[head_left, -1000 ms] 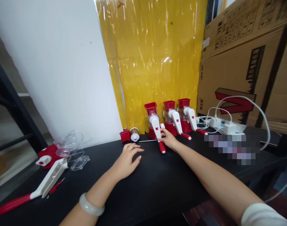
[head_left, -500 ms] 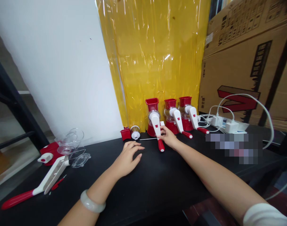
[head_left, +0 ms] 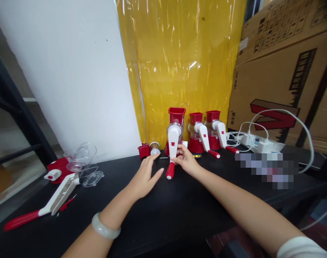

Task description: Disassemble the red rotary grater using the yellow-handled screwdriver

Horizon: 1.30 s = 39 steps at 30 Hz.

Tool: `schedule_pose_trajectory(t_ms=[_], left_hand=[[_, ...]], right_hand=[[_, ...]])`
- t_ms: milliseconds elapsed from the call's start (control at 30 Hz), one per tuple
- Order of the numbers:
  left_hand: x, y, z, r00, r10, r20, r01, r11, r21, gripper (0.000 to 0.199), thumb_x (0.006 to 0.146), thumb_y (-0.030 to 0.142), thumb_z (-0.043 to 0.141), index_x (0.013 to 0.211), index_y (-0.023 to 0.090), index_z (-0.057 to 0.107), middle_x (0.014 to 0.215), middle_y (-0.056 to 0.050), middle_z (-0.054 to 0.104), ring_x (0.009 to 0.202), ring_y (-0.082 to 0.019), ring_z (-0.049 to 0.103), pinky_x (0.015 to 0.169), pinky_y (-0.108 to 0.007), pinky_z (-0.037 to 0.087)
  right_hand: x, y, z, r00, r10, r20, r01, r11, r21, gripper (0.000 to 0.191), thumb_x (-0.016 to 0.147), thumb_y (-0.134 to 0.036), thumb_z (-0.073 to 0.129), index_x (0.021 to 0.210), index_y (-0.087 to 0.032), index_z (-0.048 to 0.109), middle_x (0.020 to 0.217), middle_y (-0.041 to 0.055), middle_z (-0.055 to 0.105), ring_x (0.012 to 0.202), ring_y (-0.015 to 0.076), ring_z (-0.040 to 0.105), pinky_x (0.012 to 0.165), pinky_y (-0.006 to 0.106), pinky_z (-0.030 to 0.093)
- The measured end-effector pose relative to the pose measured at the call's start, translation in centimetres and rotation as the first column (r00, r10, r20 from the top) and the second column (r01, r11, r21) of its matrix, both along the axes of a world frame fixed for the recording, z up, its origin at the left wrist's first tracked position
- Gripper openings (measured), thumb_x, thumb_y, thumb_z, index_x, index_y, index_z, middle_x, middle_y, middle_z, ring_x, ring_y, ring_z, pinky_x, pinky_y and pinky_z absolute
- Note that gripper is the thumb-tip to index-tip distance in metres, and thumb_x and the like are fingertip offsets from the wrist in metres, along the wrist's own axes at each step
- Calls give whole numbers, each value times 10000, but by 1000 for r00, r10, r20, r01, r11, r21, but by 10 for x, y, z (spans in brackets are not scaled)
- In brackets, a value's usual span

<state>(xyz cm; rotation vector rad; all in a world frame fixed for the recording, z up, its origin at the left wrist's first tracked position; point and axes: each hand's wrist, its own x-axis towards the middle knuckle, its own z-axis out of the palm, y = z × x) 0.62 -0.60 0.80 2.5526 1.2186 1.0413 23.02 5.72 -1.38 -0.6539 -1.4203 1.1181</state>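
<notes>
R hand point(head_left: 188, 162) is pinching the flat white plastic crank arm point(head_left: 173, 141) betw. thumb & fingers, just above its tapered red plastic grip point(head_left: 170, 171). L hand point(head_left: 143, 177) is holding nothing, back up, fingers stretched fwd, thumb splayed; fingertips are reaching the end of the silvery perforated metal drum point(head_left: 154, 147), contact can't be told.

Crank arm is hanging on the front of the upright red-and-clear plastic rotary grater point(head_left: 176, 125), which is standing near the rear of the black table point(head_left: 158, 215), betw. & beyond the hands. Its foot is partly hiding behind crank + R fingers.

Technique (judgement): pinching low on the arm is prob. giving good leverage; side pushes are risking a tip, so L hand would be helping more by bracing the body. Keep drum clear of the grip's sweep.

Outward: small red plastic box-shaped part point(head_left: 144, 151) is sitting beside drum; 2nd red-and-clear grater point(head_left: 196, 143) & 3rd red-and-clear grater point(head_left: 212, 141) are standing to R; clear round plastic parts point(head_left: 92, 178) are lying far L.
</notes>
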Motion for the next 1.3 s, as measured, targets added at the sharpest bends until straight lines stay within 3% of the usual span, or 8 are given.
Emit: schedule_pose_trajectory(t_ms=[400,800,1067,1300], left_hand=[[-1,0,-7,995,-99,-9,98,990,-101,701,991,471,533,1598,219,287,1636,-154,362,1501,-297,372,1206,-524,365],[2,-1,-1,992,-124,-16,122,989,-89,708,979,427,552,1600,208,293,1556,-167,482,1429,-303,480,1199,-538,363],[-4,0,6,968,-245,51,249,962,-115,700,957,320,597,1597,225,328,1509,-159,541,1373,-294,545,1172,-542,395],[-12,2,11,959,-276,65,282,951,-125,692,902,297,648,1548,211,417,1469,-160,581,1338,-305,579,1142,-522,431]], right_hand=[[-15,-12,-8,993,40,108,-46,997,60,571,637,-374,879,1076,-255,535,863,-28,669,574,107,618,568,264,512],[-16,-16,-10,987,72,142,-80,996,50,593,619,-376,902,1073,-247,543,841,-33,670,558,107,626,554,259,522],[-18,-19,-13,981,113,156,-118,993,23,626,587,-378,925,1057,-244,534,853,-40,658,548,106,646,517,251,555],[-18,-22,-14,974,166,155,-169,986,6,603,612,-391,921,1027,-239,510,829,-48,628,573,123,681,531,266,595]])
